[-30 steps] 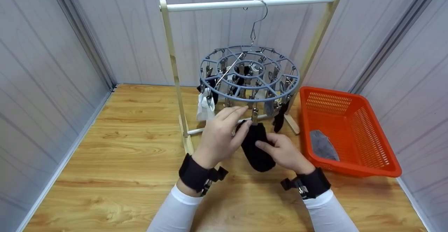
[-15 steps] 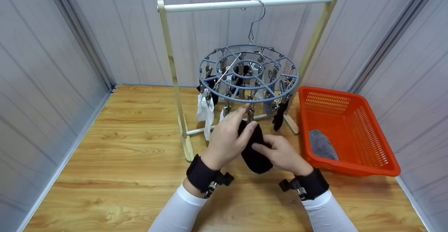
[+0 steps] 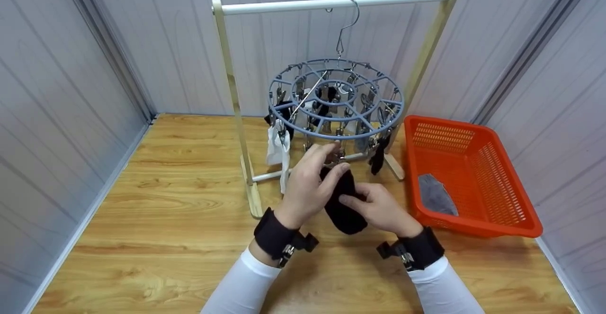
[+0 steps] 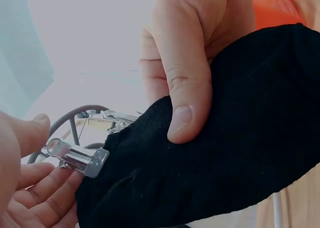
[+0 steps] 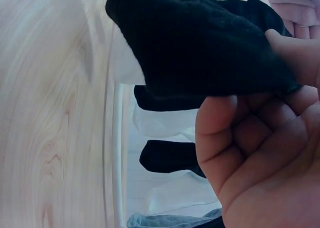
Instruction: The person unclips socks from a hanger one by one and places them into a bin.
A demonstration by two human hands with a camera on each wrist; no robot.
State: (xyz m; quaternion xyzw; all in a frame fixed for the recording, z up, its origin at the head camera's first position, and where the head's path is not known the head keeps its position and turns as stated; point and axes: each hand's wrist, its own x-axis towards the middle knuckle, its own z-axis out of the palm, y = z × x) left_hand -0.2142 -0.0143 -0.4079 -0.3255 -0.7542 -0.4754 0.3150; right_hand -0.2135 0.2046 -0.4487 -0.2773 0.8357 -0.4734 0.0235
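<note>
A black sock (image 3: 348, 210) hangs below the front rim of a round grey clip hanger (image 3: 341, 137). My right hand (image 3: 384, 209) pinches it, with the thumb flat on the near face of the fabric (image 4: 240, 123). At the sock's upper edge, my left hand (image 3: 307, 183) holds a metal clip (image 4: 77, 158) between thumb and fingers. In the left wrist view the clip's tip lies over the sock's edge. Most of this clip is hidden by the left fingers in the head view.
The hanger hooks onto a white-barred wooden rack (image 3: 293, 6). Several black, white and grey socks hang from it, including a white sock (image 3: 277, 148) at left. An orange basket (image 3: 478, 231) at right contains a grey sock (image 3: 436, 195).
My left hand has shifted slightly right and its fingers have curled in over the clip. The black sock and right hand have moved slightly left. The white sock at left has swung.
</note>
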